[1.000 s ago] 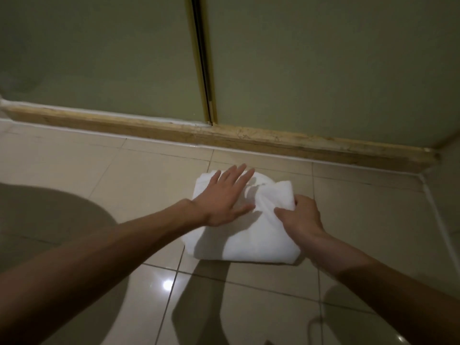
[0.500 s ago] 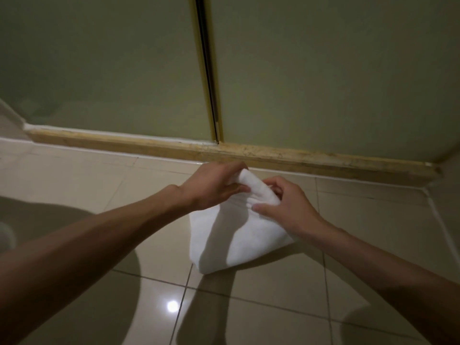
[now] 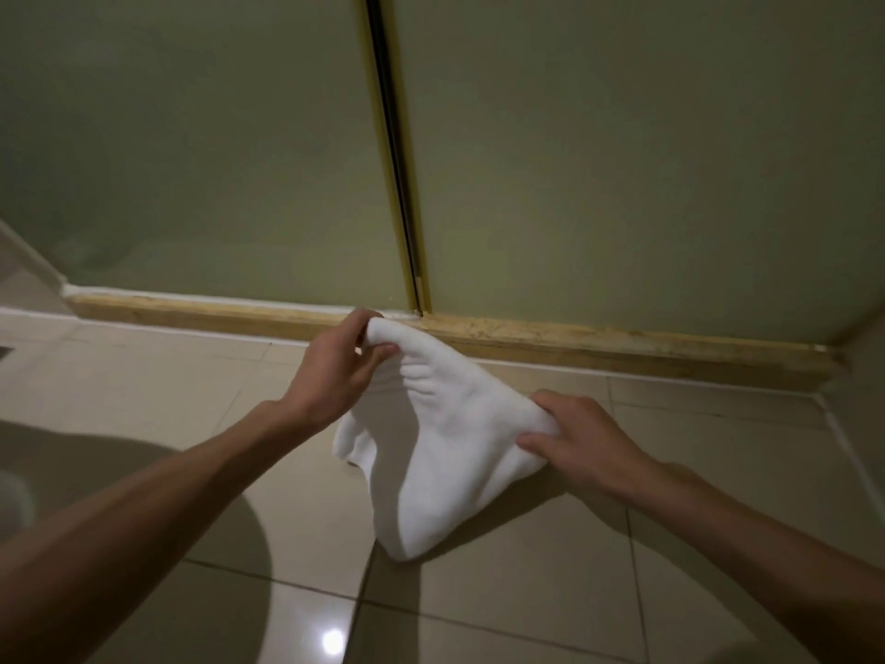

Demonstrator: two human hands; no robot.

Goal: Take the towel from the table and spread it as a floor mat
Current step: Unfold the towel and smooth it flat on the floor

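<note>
A white towel hangs partly folded above the tiled floor, its lowest fold touching the tiles. My left hand pinches one top corner, raised near the wooden sill. My right hand grips the towel's other upper edge, lower and to the right. The cloth stretches in a slope between the two hands and droops in a bunch below them.
Glossy beige floor tiles spread around the towel. A wooden sill runs along the base of green sliding panels straight ahead. A wall meets the floor at the right. My shadow lies on the tiles at the left.
The towel lay folded flat on the floor under both hands. Both hands have gripped its top edge, lifted it and moved apart, so it has started to unfold.
</note>
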